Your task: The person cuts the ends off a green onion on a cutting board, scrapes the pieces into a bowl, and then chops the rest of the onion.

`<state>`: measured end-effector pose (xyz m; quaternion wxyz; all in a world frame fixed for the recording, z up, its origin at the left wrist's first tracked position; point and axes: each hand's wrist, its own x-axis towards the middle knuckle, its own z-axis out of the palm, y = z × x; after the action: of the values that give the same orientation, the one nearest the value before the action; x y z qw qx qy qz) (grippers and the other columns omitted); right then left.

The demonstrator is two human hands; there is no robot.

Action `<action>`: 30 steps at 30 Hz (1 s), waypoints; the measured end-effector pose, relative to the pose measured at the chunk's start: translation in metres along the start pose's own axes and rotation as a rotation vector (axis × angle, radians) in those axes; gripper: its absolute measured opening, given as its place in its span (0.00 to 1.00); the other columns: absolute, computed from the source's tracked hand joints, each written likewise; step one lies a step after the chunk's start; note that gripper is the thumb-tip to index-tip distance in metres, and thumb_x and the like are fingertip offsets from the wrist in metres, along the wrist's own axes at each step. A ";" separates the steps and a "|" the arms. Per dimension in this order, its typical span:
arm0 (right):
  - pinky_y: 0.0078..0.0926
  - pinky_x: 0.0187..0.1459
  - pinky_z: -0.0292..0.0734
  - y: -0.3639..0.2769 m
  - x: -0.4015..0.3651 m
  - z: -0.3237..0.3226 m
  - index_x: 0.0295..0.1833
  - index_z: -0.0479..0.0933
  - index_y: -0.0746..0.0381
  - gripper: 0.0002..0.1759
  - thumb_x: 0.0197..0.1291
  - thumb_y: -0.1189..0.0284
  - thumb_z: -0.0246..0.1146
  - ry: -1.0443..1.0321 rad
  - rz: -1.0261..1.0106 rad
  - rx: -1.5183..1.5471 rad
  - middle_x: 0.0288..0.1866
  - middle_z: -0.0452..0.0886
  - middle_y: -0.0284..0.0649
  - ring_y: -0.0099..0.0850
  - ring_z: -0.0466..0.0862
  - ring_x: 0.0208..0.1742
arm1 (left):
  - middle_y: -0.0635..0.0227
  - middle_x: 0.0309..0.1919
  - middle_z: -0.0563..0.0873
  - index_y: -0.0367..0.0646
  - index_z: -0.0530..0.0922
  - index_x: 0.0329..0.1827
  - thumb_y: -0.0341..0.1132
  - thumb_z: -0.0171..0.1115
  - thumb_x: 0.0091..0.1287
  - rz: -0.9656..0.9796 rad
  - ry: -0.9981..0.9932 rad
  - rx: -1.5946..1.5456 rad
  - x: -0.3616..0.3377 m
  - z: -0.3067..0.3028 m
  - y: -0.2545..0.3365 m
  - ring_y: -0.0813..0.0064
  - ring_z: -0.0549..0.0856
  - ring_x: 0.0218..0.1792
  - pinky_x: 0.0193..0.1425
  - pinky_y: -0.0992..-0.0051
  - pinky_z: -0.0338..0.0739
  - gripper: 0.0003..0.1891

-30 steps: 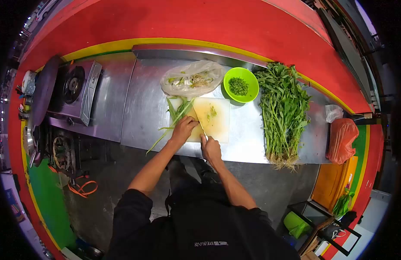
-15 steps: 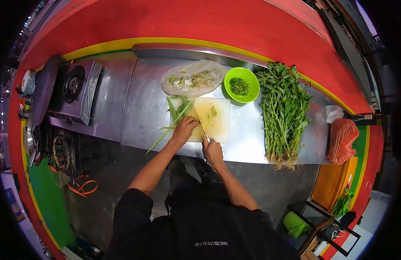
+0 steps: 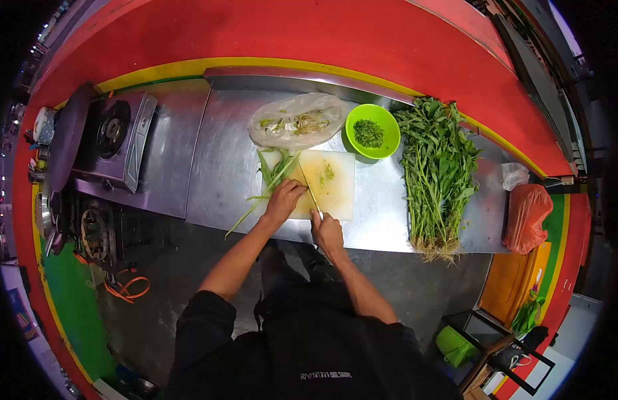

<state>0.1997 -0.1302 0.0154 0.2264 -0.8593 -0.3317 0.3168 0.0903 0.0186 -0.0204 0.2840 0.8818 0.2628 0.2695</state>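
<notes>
My right hand (image 3: 327, 230) is closed round the handle of a knife (image 3: 310, 191), whose blade points up and left across the white cutting board (image 3: 342, 193). Beside the blade, my left hand (image 3: 286, 199) presses long green leaves (image 3: 274, 175) against the board's left part, with some strands hanging off to the lower left. Small chopped green bits (image 3: 328, 172) lie on the board to the right of the knife.
Behind the board sits a clear plastic bag (image 3: 299, 121) with trimmings, beside a green bowl (image 3: 373, 131) of chopped greens. A large leafy bunch (image 3: 437, 173) lies to the right, then a red bag (image 3: 526, 218). A gas stove (image 3: 115, 137) stands at left.
</notes>
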 end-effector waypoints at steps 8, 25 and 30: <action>0.62 0.44 0.81 -0.002 0.001 0.001 0.41 0.82 0.75 0.32 0.76 0.51 0.57 0.012 0.011 -0.058 0.34 0.83 0.71 0.69 0.86 0.40 | 0.65 0.39 0.86 0.40 0.88 0.43 0.27 0.67 0.63 -0.002 -0.036 0.028 0.005 -0.006 0.004 0.60 0.84 0.46 0.52 0.63 0.81 0.07; 0.62 0.44 0.80 0.000 0.000 0.003 0.41 0.82 0.74 0.32 0.76 0.50 0.56 0.010 0.004 -0.026 0.33 0.83 0.71 0.69 0.85 0.40 | 0.66 0.37 0.86 0.41 0.89 0.41 0.29 0.70 0.63 0.017 -0.013 0.026 0.007 -0.005 0.002 0.61 0.84 0.43 0.49 0.63 0.81 0.05; 0.62 0.42 0.81 0.001 0.004 0.004 0.40 0.82 0.73 0.32 0.76 0.50 0.56 0.007 0.007 -0.073 0.34 0.83 0.71 0.69 0.86 0.39 | 0.67 0.37 0.86 0.42 0.89 0.41 0.29 0.70 0.63 0.013 -0.025 0.047 0.006 -0.006 0.005 0.62 0.84 0.43 0.49 0.63 0.81 0.06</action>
<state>0.1993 -0.1270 0.0106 0.1949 -0.8692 -0.3393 0.3022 0.0923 0.0210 -0.0115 0.2645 0.8933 0.2597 0.2542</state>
